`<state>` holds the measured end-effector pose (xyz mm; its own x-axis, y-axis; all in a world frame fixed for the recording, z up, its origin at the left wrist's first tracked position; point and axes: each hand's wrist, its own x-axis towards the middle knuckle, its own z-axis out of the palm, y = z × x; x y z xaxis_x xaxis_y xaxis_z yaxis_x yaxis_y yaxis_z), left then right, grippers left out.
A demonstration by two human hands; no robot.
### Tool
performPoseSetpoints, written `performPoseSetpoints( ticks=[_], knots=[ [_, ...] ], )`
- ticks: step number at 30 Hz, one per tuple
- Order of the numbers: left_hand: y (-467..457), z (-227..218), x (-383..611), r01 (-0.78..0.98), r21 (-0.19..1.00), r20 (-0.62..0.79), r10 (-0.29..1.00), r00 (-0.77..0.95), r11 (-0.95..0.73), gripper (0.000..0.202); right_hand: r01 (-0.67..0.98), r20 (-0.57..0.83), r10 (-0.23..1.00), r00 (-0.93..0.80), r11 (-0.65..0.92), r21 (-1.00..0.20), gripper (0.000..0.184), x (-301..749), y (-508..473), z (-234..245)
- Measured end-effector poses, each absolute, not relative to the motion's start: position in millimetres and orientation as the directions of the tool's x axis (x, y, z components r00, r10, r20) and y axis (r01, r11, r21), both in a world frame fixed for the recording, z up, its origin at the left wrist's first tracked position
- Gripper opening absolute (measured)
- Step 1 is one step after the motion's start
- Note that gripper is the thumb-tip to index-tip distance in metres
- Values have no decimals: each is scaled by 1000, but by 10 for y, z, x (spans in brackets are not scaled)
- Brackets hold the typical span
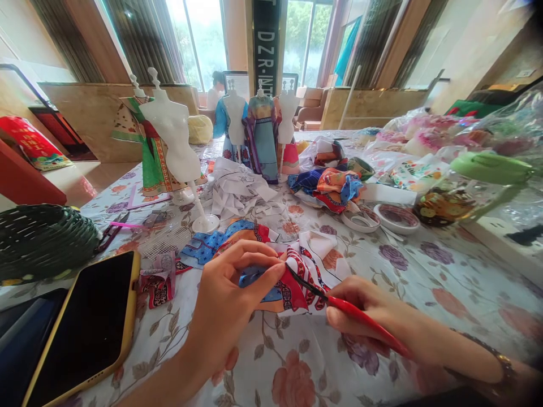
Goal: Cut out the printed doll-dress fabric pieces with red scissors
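Observation:
In the middle of the head view, my left hand (pixel 237 285) pinches a piece of patterned fabric (pixel 292 291) in red, white, orange and blue. My right hand (pixel 356 311) grips a red-handled tool (pixel 369 322) with thin dark blades, which looks like small scissors. Its tip touches the fabric close to my left fingertips; whether the blades are apart I cannot tell. Blue star-patterned cloth (pixel 203 247) spreads out behind my left hand. A small red and black scrap (pixel 158 288) lies to the left.
White doll mannequins (pixel 172 133) stand at the back, some wearing dresses (pixel 263 138). Paper scraps (pixel 240 189), a fabric pile (pixel 328 183) and tape rolls (pixel 396 217) lie beyond my hands. A phone (pixel 85 328) and a dark woven basket (pixel 42 240) are at left, a green-lidded jar (pixel 449 203) at right.

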<state>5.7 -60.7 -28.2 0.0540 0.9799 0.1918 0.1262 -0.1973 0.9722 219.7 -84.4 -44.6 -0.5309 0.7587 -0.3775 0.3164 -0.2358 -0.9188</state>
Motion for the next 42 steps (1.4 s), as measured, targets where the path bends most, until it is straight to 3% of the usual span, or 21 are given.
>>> performPoseSetpoints(
  ticks=[6,20,42],
  knots=[
    [-588,-276,61,104,975,188,980,65,-194,8,334,-450,724,-523,-312,-890,57,2183,-825,-438],
    [-576,-274,63,32,988,147,986,84,-151,13,419,-501,689,-524,-303,-856,61,2170,-816,-331],
    [-573,-279,71,28,989,140,987,80,-143,12,357,-511,706,-491,-372,-857,50,2133,-817,-307]
  ],
)
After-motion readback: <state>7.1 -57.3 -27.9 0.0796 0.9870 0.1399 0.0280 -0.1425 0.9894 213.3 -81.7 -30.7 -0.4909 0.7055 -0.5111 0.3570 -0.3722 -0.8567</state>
